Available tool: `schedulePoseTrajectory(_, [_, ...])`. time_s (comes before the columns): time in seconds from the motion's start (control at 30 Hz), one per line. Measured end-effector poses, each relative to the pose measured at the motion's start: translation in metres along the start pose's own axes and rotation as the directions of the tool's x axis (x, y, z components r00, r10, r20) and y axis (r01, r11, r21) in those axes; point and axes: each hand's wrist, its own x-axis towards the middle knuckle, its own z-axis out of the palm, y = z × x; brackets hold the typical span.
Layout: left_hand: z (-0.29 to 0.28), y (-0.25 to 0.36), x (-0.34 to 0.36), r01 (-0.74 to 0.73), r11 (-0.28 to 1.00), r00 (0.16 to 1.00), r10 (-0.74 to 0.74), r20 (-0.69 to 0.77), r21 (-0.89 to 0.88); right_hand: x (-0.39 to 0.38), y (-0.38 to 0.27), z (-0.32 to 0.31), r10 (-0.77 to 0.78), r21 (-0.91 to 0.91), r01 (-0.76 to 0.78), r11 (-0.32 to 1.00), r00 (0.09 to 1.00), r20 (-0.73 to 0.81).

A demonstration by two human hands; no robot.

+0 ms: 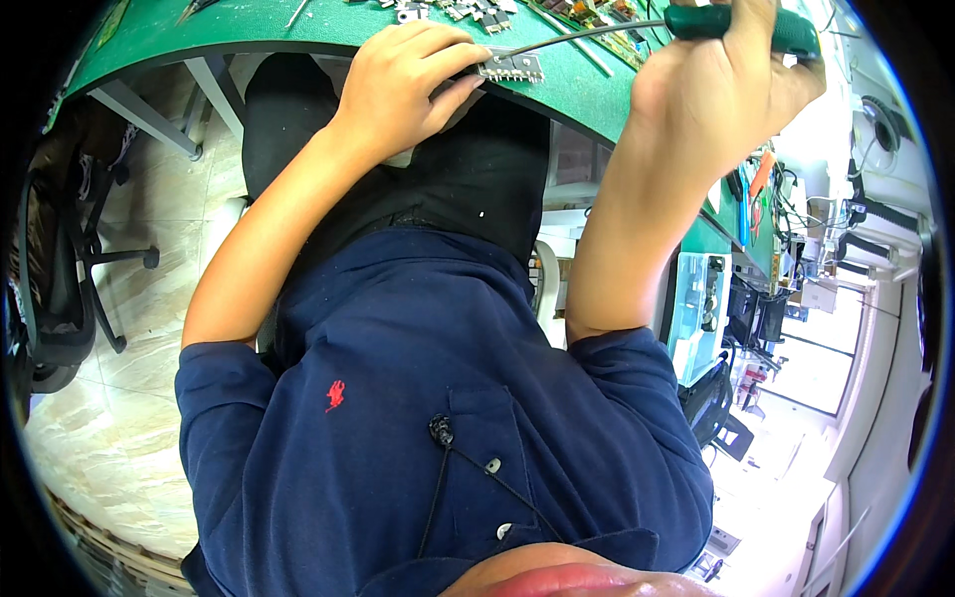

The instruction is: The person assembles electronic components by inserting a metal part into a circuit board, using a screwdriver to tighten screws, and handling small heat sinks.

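My left hand [408, 85] is pinched on a small dark electronic component [515, 68] with a row of pins, at the front edge of the green mat. My right hand [711, 90] grips the green handle of a long-shafted screwdriver [796, 33]. Its metal shaft [587, 33] reaches left to the component, with the tip at or very near its top by my left fingertips. Behind them lie loose small electronic parts [477, 12], a white stick [597, 62] and circuit boards [602, 15].
The green bench edge [199, 45] curves across the top. Tools [756, 189] and tangled cables lie at the right, above a clear plastic organizer [696, 308]. A black wheeled chair [60, 289] stands at left beside a metal bench leg [139, 114].
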Motion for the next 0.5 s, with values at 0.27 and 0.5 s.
schedulePoseTrajectory(0.27, [-0.001,0.0,0.002,-0.01,1.0,1.0,0.01,-0.013,0.017,0.025,0.035,0.008,0.041,-0.155,-0.037,0.987,0.999,0.025])
schedulePoseTrajectory(0.5, [-0.008,0.011,0.008,0.059,0.998,0.998,-0.058,0.007,-0.026,0.026,0.038,0.01,-0.122,-0.159,0.143,0.977,0.983,0.139])
